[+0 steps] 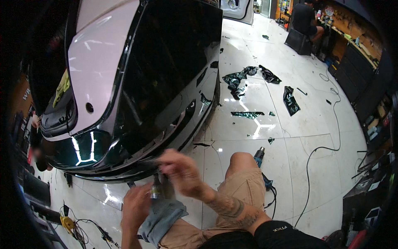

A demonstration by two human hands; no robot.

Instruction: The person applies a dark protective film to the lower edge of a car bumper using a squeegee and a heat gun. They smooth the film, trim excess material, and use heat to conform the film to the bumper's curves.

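Ahead of me the car bumper curves lengthwise from lower left to upper right. My left hand and right hand blur near its lower edge; I can't tell if they're gripping anything.

A long black cable curves across glossy white floor tiles; left of it lie shiny dark film scraps, and beyond it a dark-shirted person sits on a black boxy seat.
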